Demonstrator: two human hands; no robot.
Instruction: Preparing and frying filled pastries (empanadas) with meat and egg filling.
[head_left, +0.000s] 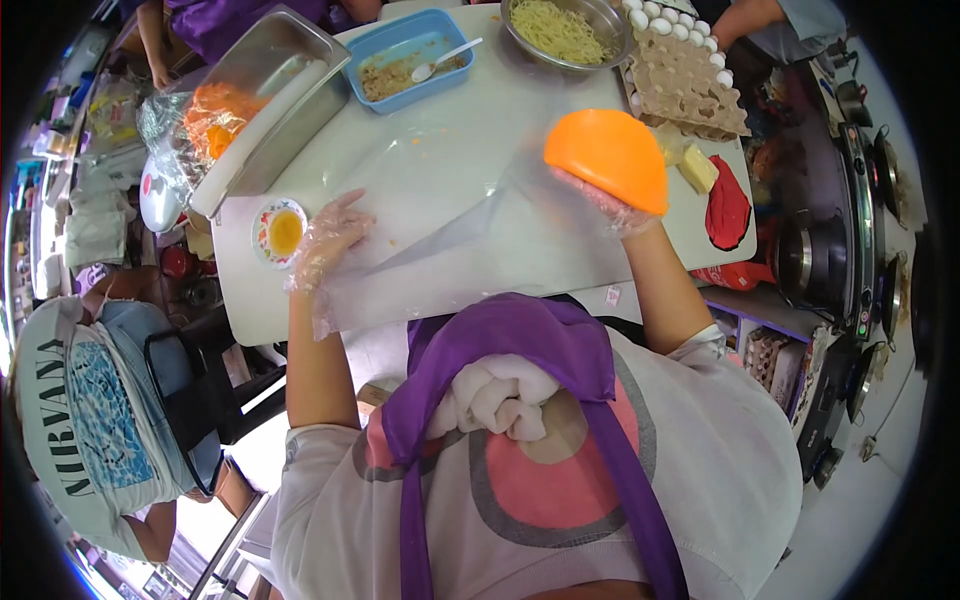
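My left hand (334, 232), in a clear plastic glove, rests on the left part of a clear plastic sheet (435, 255) with its fingers spread and nothing in them. Just left of it stands a small patterned dish (260, 232) of yellow liquid. At the sheet's right side, my gloved right hand (600, 199) holds a smooth, bright orange rounded piece (609, 159). Whether that piece is dough or plastic I cannot tell, and it hides most of my fingers. The sheet lies wrinkled on the white table (259, 315), its near edge close to my body.
A steel pan (300, 112) holds orange dough (217, 120) under plastic film. Farther back are a blue container (409, 97) with filling and a spoon, a steel bowl (619, 52) of shredded vegetable, and egg trays (686, 90). A yellow block (698, 169) and red cloth-like item (727, 202) lie right.
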